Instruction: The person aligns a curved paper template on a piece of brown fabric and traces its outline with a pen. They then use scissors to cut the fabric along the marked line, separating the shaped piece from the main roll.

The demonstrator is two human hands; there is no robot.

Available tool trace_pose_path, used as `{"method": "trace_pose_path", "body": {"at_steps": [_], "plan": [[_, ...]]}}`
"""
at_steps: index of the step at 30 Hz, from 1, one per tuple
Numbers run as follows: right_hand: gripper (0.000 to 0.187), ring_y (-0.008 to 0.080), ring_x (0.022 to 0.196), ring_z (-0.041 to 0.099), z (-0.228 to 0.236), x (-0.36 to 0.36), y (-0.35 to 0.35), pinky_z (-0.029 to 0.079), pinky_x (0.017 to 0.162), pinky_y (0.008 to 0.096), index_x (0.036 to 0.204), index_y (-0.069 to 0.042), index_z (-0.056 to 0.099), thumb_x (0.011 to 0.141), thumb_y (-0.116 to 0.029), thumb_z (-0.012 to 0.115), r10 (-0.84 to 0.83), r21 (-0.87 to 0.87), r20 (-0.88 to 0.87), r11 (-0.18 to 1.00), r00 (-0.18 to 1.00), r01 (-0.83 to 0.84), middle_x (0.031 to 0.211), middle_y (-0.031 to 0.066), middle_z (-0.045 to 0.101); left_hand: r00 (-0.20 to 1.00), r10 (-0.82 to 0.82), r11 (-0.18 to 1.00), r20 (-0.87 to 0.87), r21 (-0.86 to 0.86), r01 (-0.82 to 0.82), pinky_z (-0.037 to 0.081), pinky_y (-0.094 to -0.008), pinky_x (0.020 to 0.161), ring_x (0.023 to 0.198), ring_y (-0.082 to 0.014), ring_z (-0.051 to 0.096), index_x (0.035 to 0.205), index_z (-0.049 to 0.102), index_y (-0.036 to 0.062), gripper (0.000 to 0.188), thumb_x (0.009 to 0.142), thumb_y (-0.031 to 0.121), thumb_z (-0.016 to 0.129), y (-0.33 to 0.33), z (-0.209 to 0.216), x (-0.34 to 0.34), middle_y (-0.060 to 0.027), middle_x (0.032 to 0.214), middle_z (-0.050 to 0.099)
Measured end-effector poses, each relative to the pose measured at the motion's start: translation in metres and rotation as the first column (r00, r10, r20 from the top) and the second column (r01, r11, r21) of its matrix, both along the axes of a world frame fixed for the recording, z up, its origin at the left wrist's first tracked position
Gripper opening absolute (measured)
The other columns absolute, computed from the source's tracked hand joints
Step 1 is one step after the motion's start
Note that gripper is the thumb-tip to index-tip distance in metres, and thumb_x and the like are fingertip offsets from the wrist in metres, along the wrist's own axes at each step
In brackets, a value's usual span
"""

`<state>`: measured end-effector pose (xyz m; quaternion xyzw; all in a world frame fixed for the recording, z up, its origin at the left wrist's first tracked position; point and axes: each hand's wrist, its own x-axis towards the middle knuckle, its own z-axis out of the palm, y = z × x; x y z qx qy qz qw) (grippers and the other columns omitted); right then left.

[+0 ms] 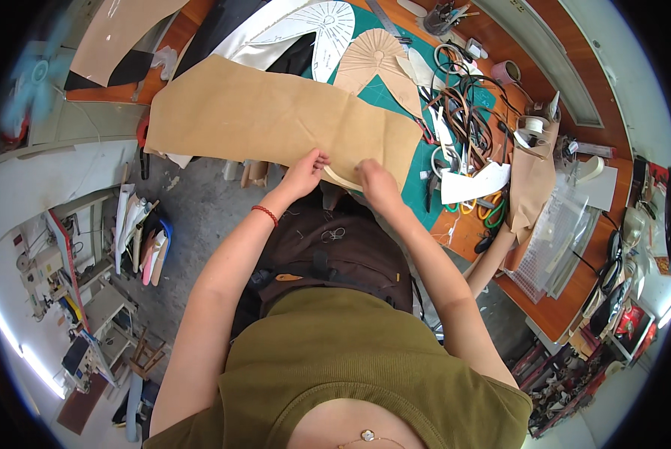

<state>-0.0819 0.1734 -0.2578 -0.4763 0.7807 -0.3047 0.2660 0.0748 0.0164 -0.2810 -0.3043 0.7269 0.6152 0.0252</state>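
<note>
Near edge of a large tan leather-like sheet (261, 112) between two curled hands.
Left hand (304, 173) narrow, fingertips closed on that edge; right hand (380, 187) likewise, with a pale curved strip (341, 179) between them (fold or separate band, impossible to tell). Sheet partly over the green cutting mat (418, 202), beside a pleated tan piece (378, 56). Judging by the flat remainder, outline apparently cut, only a short stretch of edge in work, most of the border untouched.
</note>
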Motion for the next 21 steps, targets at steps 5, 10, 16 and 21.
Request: {"method": "trace_pose_path", "body": {"at_steps": [5,10,16,21], "plan": [[0.023,0.0379,0.078,0.063,-0.007,0.029,0.007,0.052,0.067,0.046,0.086,-0.002,0.053,0.077,-0.013,0.07,0.093,0.198,-0.206,0.979,0.974,-0.052,0.087,0.0156,0.057,0.995,0.094,0.995,-0.026,0.041,-0.093,0.049,-0.0287,0.086,0.096,-0.0156,0.06,0.114,0.051,-0.0014,0.029,0.085,-0.008,0.049,0.006,0.002,0.001,-0.0096,0.108,0.063],[0.016,0.0228,0.06,0.059,-0.012,0.009,0.016,0.045,0.051,0.034,0.084,-0.005,0.054,0.08,-0.008,0.07,-0.242,0.084,0.374,0.97,0.895,0.227,0.072,0.0057,0.058,0.952,0.305,0.95,-0.013,0.067,-0.303,0.05,-0.0275,0.082,0.094,-0.0128,0.062,0.112,0.055,0.0016,0.02,0.094,0.009,0.053,0.016,0.019,0.008,-0.0092,0.108,0.065],[0.008,0.0025,0.053,0.043,0.019,-0.008,0.007,0.027,0.043,0.0179,0.086,-0.011,0.057,0.091,-0.008,0.063,-0.215,0.308,0.95,0.744,-0.225,0.593,0.075,-0.0034,0.057,0.982,0.053,0.662,0.181,0.73,-0.17,0.051,-0.0294,0.082,0.095,-0.0156,0.064,0.121,0.055,0.0017,0.053,0.101,0.047,0.038,0.034,0.05,-0.011,-0.0091,0.11,0.066],[0.007,0.0028,0.05,0.032,0.01,-0.011,0.02,0.024,0.043,0.0194,0.089,-0.011,0.057,0.091,-0.008,0.063,0.035,0.155,0.95,0.812,-0.312,0.563,0.073,-0.0056,0.048,0.947,-0.267,0.589,0.18,0.808,0.013,0.049,-0.0365,0.091,0.104,-0.0201,0.062,0.13,0.052,0.006,0.052,0.102,0.046,0.035,0.039,0.049,-0.018,-0.0096,0.114,0.065]]}}
